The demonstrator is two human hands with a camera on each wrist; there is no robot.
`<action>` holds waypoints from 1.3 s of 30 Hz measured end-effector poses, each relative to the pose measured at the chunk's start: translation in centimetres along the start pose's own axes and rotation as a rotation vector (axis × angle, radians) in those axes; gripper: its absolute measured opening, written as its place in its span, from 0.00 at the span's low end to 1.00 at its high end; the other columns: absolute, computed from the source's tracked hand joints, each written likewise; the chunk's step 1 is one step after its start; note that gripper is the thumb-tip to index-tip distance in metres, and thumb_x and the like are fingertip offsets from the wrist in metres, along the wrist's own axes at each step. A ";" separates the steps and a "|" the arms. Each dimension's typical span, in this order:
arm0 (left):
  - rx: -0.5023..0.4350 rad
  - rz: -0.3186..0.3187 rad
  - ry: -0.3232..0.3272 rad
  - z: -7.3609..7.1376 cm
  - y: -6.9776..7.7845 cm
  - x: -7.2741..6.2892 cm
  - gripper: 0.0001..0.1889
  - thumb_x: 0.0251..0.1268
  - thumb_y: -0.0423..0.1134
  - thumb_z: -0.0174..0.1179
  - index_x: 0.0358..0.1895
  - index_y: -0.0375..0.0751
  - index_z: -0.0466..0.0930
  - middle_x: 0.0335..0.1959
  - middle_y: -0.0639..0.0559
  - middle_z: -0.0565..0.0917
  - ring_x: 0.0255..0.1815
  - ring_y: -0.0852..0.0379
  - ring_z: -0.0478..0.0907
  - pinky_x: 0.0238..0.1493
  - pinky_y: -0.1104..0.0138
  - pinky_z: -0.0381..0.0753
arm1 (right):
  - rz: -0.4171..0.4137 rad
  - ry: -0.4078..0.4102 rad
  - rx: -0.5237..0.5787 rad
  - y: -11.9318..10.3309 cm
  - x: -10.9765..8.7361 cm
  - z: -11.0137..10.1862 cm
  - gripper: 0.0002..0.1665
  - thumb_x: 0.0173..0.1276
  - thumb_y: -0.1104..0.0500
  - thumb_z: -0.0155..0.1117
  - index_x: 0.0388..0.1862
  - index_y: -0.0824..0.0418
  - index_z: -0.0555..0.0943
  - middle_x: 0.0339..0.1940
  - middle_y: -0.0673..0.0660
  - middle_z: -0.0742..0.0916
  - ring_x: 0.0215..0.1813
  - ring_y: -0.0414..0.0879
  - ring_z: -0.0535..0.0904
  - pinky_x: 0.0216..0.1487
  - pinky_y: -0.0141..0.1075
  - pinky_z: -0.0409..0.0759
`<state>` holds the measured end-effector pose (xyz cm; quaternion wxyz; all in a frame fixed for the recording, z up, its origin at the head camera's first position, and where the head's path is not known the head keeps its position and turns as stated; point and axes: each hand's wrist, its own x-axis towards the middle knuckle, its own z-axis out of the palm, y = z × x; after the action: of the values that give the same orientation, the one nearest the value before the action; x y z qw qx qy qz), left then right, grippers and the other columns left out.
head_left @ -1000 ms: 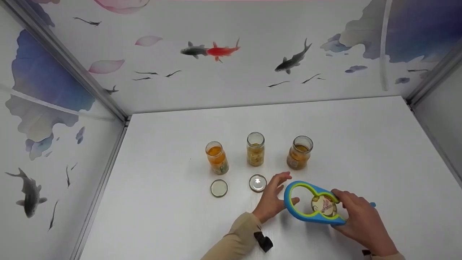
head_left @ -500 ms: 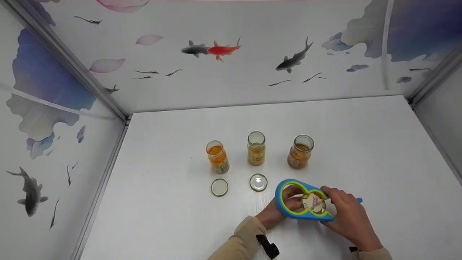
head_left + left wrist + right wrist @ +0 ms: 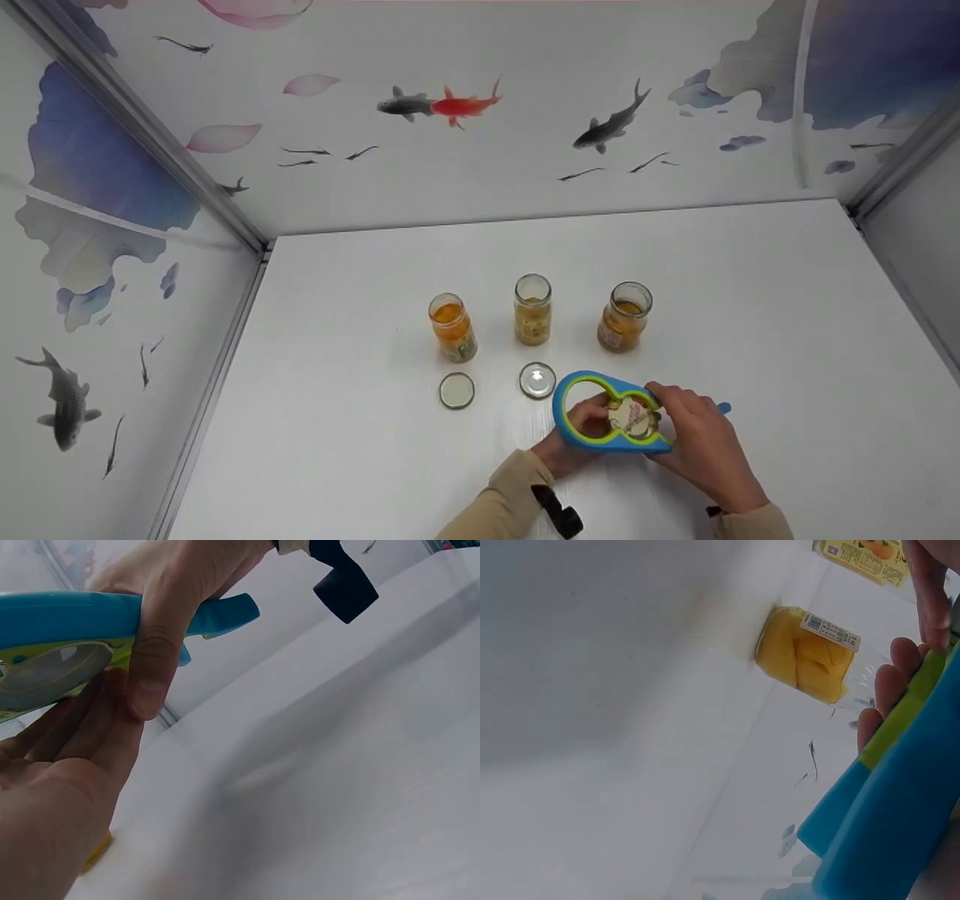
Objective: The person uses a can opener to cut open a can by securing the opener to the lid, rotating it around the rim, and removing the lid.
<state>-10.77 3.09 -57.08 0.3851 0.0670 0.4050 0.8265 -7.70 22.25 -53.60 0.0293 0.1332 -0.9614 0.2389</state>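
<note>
In the head view my right hand (image 3: 705, 444) grips a blue-and-green jar opener (image 3: 559, 409) from the right, above the table. A printed jar lid (image 3: 631, 418) sits in the opener's smaller round gap. My left hand (image 3: 556, 452) reaches up from beneath; its fingers show through the larger opening and hold the lid's left edge. In the left wrist view, the left fingers (image 3: 94, 727) lie against the opener's underside, and the right thumb (image 3: 155, 667) presses over its frame. The left thumb is hidden.
Three lidless glass jars stand beyond the hands: an orange one (image 3: 453, 328), a yellowish one (image 3: 532, 310) and a brownish one (image 3: 623, 317). Two loose lids lie upturned nearer, one pale (image 3: 457, 391), one shiny (image 3: 538, 380). White panels with painted fish enclose the table (image 3: 337, 300).
The right hand has brought the opener and lid leftward. My left hand, earlier spread beside the opener, has moved under it, and its fingers have closed on the lid.
</note>
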 end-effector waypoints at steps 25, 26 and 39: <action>-0.098 0.121 0.027 0.0 -0.6 0.2 0.29 0.53 0.36 0.53 0.63 0.43 0.66 0.51 0.49 0.75 0.49 0.58 0.73 0.49 0.69 0.74 | -0.124 0.092 0.048 -0.2 0.4 0.0 0.51 0.28 0.56 0.88 0.57 0.59 0.74 0.50 0.55 0.78 0.52 0.52 0.75 0.52 0.56 0.67; -0.090 0.141 0.027 0.1 -0.6 0.3 0.27 0.52 0.34 0.53 0.60 0.44 0.68 0.49 0.50 0.75 0.47 0.58 0.73 0.47 0.71 0.74 | -0.122 0.091 0.047 -0.2 0.4 -0.1 0.52 0.28 0.56 0.88 0.57 0.59 0.74 0.50 0.55 0.78 0.52 0.52 0.75 0.53 0.55 0.67; 0.116 0.132 0.000 -1.6 -0.2 0.0 0.29 0.58 0.40 0.63 0.63 0.43 0.67 0.61 0.43 0.71 0.56 0.52 0.72 0.55 0.64 0.73 | -0.042 0.054 -0.009 0.0 0.0 -1.2 0.52 0.29 0.59 0.88 0.59 0.61 0.73 0.51 0.59 0.78 0.53 0.55 0.74 0.53 0.57 0.68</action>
<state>-11.31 2.22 -58.27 0.3251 0.1161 0.4470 0.8252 -7.67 22.82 -52.50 0.0611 0.1467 -0.9584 0.2373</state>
